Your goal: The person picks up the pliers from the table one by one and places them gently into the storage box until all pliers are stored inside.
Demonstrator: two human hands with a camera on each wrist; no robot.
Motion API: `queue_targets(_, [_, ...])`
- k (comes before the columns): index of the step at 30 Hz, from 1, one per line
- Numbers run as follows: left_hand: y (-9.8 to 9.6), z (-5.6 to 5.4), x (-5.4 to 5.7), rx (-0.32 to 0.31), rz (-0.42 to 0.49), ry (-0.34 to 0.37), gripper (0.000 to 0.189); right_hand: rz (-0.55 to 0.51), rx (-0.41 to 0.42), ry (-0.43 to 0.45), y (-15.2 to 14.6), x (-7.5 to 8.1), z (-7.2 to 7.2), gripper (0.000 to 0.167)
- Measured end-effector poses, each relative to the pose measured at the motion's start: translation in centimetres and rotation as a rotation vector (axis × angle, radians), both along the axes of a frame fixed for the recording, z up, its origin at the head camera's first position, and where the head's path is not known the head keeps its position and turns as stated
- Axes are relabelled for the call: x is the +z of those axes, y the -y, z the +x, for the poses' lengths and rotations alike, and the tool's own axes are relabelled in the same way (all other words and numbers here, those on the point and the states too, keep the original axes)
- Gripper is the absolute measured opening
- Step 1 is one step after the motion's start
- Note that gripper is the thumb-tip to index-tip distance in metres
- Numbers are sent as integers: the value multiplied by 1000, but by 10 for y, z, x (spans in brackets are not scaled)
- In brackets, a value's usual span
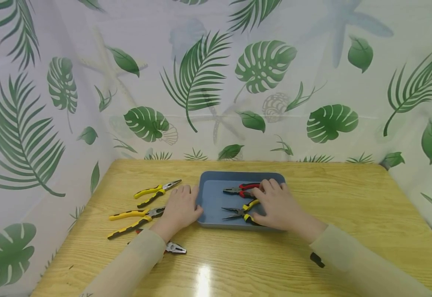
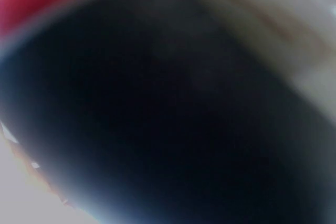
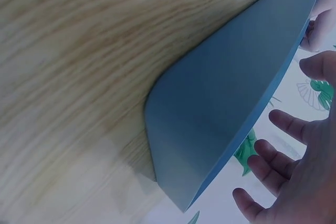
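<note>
A blue-grey tray [image 1: 210, 187] sits on the table between the hands. My left hand [image 1: 180, 208] grips its left side, thumb over the rim. Over the right part of the tray, my right hand [image 1: 277, 204] spreads relaxed fingers. Near those fingers, red-and-black pliers [image 1: 233, 190] and yellow-and-black long-nose pliers [image 1: 238, 213] lie inside, their handle ends partly covered. In the right wrist view the fingers [image 3: 287, 125] hang loosely bent above the tray wall [image 3: 220, 77], holding nothing. The left wrist view is mostly a dark blur.
Left of the tray lie yellow long-nose pliers [image 1: 160, 190] and larger yellow pliers [image 1: 142, 214], its jaws near my left hand. Red-handled pliers [image 1: 176, 248] are half covered by my left sleeve [image 1: 142, 251]. A leaf-printed cloth [image 1: 216, 82] hangs behind the wooden table [image 1: 238, 264].
</note>
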State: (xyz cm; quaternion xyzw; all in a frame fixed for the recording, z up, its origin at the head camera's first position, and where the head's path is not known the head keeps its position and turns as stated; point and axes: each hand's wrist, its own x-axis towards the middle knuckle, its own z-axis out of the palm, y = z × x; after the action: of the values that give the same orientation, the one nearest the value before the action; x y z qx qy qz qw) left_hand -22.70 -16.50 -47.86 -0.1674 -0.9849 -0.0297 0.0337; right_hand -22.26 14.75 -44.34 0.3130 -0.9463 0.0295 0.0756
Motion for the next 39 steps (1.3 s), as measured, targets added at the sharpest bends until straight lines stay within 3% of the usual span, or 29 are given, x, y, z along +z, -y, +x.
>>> queue_targets(39, [0,-1,-2,3,-16,2,55,-20,-126,22,-59,7,9,59])
